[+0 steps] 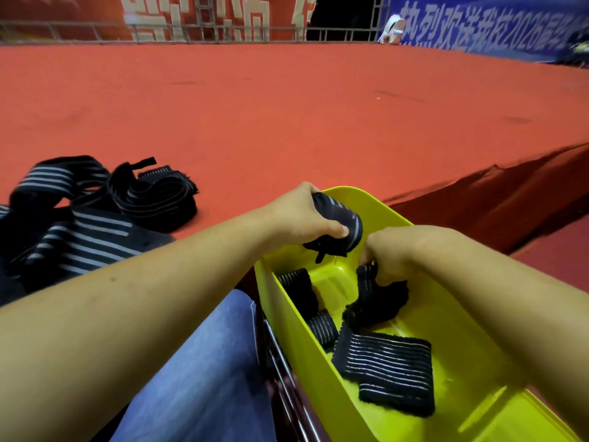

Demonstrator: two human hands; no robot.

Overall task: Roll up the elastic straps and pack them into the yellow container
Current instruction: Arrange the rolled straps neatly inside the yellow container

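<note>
A yellow container [471, 406] stands at the lower right on the red cloth. Several rolled black straps with grey stripes lie inside it, the largest [387, 366] near the middle. My left hand [299, 215] grips a rolled strap [342, 226] over the container's far end, a loose tail hanging from it. Inside the container, my right hand [390, 250] pinches another black strap [377, 296], partly hidden under the fingers. A heap of unrolled black striped straps [95, 208] lies at the left on the cloth.
The red-covered table [287, 116] stretches far ahead and drops off along a fold at the right. My blue-jeaned leg [204, 371] is below, beside metal bars [287, 378]. A railing [191, 30] and banners close off the back.
</note>
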